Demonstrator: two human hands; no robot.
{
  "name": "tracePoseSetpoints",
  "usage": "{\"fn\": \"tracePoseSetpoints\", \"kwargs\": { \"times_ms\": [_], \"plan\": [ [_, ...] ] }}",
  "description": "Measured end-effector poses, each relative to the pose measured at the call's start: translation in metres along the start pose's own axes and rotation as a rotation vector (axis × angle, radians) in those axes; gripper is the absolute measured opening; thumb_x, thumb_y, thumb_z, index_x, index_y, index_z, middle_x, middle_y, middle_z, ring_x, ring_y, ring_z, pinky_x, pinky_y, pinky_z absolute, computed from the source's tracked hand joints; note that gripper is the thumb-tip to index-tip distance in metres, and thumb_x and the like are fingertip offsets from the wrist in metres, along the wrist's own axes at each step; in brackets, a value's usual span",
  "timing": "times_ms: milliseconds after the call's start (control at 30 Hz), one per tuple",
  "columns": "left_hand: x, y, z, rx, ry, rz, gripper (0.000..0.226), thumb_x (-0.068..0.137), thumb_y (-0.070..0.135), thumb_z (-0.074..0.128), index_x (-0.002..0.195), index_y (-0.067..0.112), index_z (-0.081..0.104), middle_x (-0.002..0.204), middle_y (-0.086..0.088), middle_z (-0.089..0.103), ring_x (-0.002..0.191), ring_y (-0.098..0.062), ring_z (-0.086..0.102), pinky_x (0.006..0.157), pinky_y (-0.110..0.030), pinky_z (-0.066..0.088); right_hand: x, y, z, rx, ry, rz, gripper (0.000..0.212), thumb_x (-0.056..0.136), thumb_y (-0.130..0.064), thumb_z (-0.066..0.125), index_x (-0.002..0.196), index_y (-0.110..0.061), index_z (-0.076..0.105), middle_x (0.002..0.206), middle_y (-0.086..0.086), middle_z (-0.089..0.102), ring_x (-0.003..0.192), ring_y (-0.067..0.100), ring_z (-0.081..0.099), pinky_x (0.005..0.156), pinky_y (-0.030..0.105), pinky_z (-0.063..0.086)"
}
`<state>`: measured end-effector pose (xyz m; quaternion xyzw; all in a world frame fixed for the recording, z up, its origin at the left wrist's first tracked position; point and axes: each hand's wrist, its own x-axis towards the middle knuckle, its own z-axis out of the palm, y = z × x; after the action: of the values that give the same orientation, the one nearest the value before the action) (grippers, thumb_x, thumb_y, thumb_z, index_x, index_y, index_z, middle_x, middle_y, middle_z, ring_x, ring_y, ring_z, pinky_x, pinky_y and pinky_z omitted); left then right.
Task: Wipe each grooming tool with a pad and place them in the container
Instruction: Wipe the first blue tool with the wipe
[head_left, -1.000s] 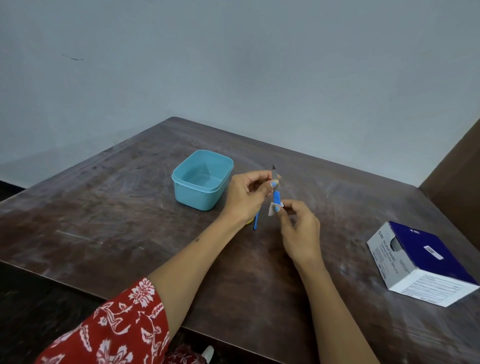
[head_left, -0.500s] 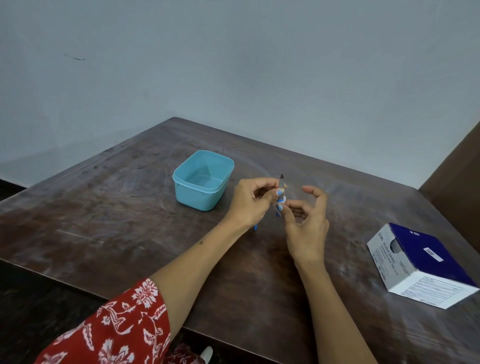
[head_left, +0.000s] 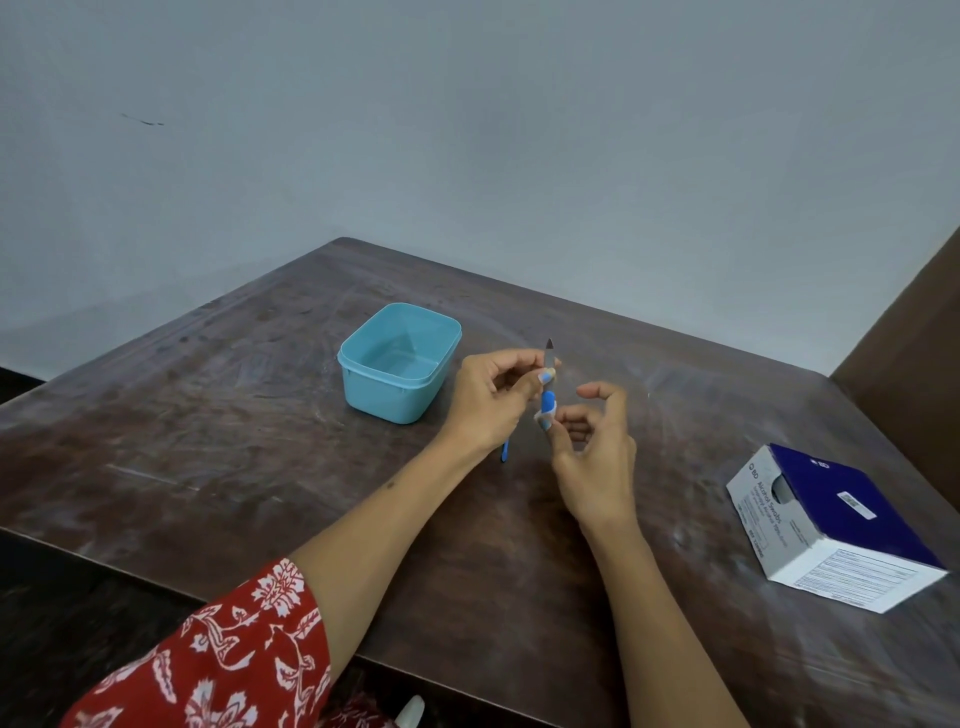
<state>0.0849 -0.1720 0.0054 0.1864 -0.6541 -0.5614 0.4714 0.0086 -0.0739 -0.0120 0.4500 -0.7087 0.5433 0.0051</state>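
Dark scuffed wooden table (head_left: 218, 457) set against a pale grey-blue wall (head_left: 519, 130), seen from above. Nearest, a red floral sleeve (head_left: 218, 654) on the left arm. Further in, over the middle of the table, the right hand (head_left: 592, 447) with fingers curled, thumb and fingertip pinching a small white pad (head_left: 542, 415) against the blue handle of a nail file (head_left: 547, 384). File upright, metal tip pointing up and away — held just left of the right hand and touching it at the pad. Left hand (head_left: 488, 400) right beside, fingers curled, pinching the file higher up near where metal meets handle. Below the left hand, a thin blue tool end (head_left: 504, 449) sticking down toward the table; cannot tell whether held or lying there. Off to the right, well apart from both hands, a blue and white swab box (head_left: 831, 525) lying on the table, opening facing left. Farther back and left of the hands, a light blue container (head_left: 397, 364), lid off — nothing visible inside.
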Motion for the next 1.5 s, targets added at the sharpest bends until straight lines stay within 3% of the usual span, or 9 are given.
{"fn": "tracePoseSetpoints", "kwargs": {
  "times_ms": [367,500,567,700,933,1133,1300,1400,1500],
  "plan": [
    [-0.002,-0.008,0.004,0.089,-0.014,0.0,0.022,0.08,0.011,0.071,0.1,0.003,0.07,0.085,-0.001,0.069,0.078,-0.007,0.064,0.076,-0.023,0.055,0.0,0.001,-0.001,0.033,0.059,0.046,0.031,0.082,-0.002,0.067,0.096,-0.017,0.043,0.078,-0.008,0.065,0.075,-0.003,0.061,0.065,0.01,0.048],
    [0.0,-0.008,0.001,0.057,0.015,-0.042,0.019,0.082,0.011,0.068,0.1,0.005,0.07,0.087,-0.008,0.071,0.084,-0.022,0.069,0.077,-0.041,0.058,0.001,0.002,-0.003,0.029,0.174,0.073,0.023,0.081,-0.001,0.068,0.086,-0.015,0.051,0.074,-0.006,0.063,0.07,0.0,0.063,0.062,0.014,0.052],
    [-0.002,-0.005,0.002,0.023,-0.008,-0.088,0.02,0.084,0.008,0.065,0.103,0.003,0.068,0.084,-0.006,0.068,0.082,-0.022,0.069,0.073,-0.039,0.06,0.001,0.003,-0.005,0.045,0.28,0.051,0.019,0.081,0.001,0.067,0.082,-0.015,0.056,0.073,-0.006,0.063,0.064,0.004,0.063,0.061,0.02,0.055],
    [-0.006,-0.003,0.006,0.062,-0.084,-0.138,0.024,0.086,0.006,0.062,0.11,0.003,0.066,0.093,-0.009,0.069,0.088,-0.023,0.068,0.074,-0.039,0.059,0.003,0.003,-0.004,0.097,0.394,-0.026,0.023,0.081,0.003,0.066,0.084,-0.02,0.066,0.077,-0.011,0.066,0.073,0.002,0.065,0.067,0.008,0.049],
    [-0.012,-0.003,0.011,0.044,-0.195,-0.2,0.028,0.086,-0.001,0.06,0.113,0.005,0.065,0.098,-0.014,0.068,0.092,-0.024,0.066,0.077,-0.043,0.058,0.003,0.005,-0.003,-0.044,0.313,-0.221,0.022,0.079,0.009,0.066,0.092,-0.008,0.073,0.087,0.002,0.07,0.081,0.006,0.065,0.073,0.007,0.049],
    [-0.014,-0.001,0.01,0.021,-0.224,-0.212,0.035,0.082,-0.009,0.06,0.115,0.002,0.062,0.101,-0.018,0.068,0.088,-0.022,0.066,0.07,-0.023,0.058,0.002,0.002,-0.004,-0.117,0.296,-0.292,0.022,0.075,0.012,0.065,0.088,-0.004,0.073,0.086,0.005,0.069,0.078,0.004,0.06,0.072,0.003,0.045],
    [-0.011,-0.002,0.007,0.042,-0.177,-0.262,0.028,0.08,-0.008,0.063,0.105,0.003,0.067,0.096,-0.015,0.071,0.084,-0.022,0.07,0.071,-0.031,0.06,0.001,0.002,-0.002,-0.141,0.276,-0.287,0.019,0.077,0.004,0.069,0.09,-0.008,0.072,0.083,0.004,0.07,0.071,0.011,0.064,0.07,0.012,0.051],
    [-0.013,0.002,0.007,0.052,-0.229,-0.329,0.025,0.076,-0.008,0.067,0.1,0.0,0.068,0.086,-0.015,0.071,0.079,-0.025,0.069,0.074,-0.039,0.059,0.001,0.001,-0.004,-0.15,0.346,-0.272,0.018,0.078,0.005,0.068,0.091,-0.005,0.072,0.083,0.006,0.069,0.07,0.011,0.062,0.071,0.004,0.046],
    [-0.015,0.005,0.007,0.077,-0.327,-0.403,0.024,0.075,-0.008,0.069,0.098,-0.001,0.067,0.084,-0.013,0.07,0.078,-0.024,0.07,0.068,-0.034,0.06,0.003,0.002,-0.006,-0.135,0.427,-0.242,0.018,0.079,0.006,0.066,0.092,-0.003,0.073,0.083,0.008,0.068,0.07,0.011,0.061,0.07,0.001,0.043]
  ]
}}
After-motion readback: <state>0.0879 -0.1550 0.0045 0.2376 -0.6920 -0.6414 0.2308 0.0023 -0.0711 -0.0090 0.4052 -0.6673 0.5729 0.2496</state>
